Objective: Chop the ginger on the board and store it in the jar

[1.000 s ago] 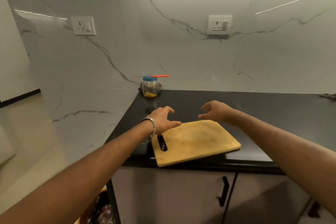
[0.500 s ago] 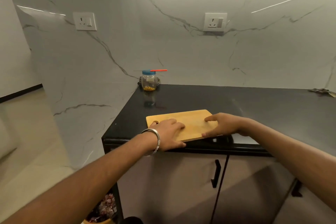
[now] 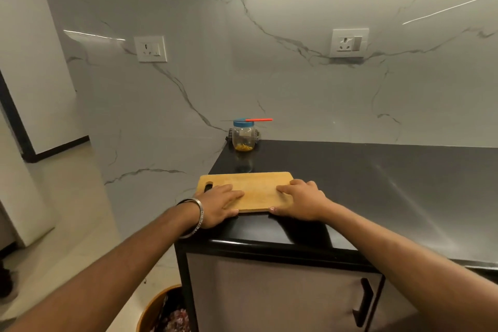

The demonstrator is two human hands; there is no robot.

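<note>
A bare wooden cutting board (image 3: pixel 254 188) with a handle slot lies near the left front corner of the black counter (image 3: pixel 377 183). No ginger shows on it. My left hand (image 3: pixel 219 203) rests flat on the board's left part, thumb at the near edge. My right hand (image 3: pixel 301 201) lies on the right part, fingers straight, thumb against the near edge. A clear jar (image 3: pixel 244 137) with a blue lid stands at the back left corner, with yellow chopped pieces at its bottom. A red-handled knife (image 3: pixel 257 119) lies across the lid.
The counter ends just left of the board, with floor below. A round basket (image 3: pixel 161 310) with scraps stands on the floor at the cabinet's left. The cabinet door carries a black handle (image 3: pixel 363 302). Two wall sockets (image 3: pixel 349 42) sit on the marble backsplash.
Both hands came down onto the board. The board, which lay skewed and overhanging the front edge, now lies square and farther back on the counter.
</note>
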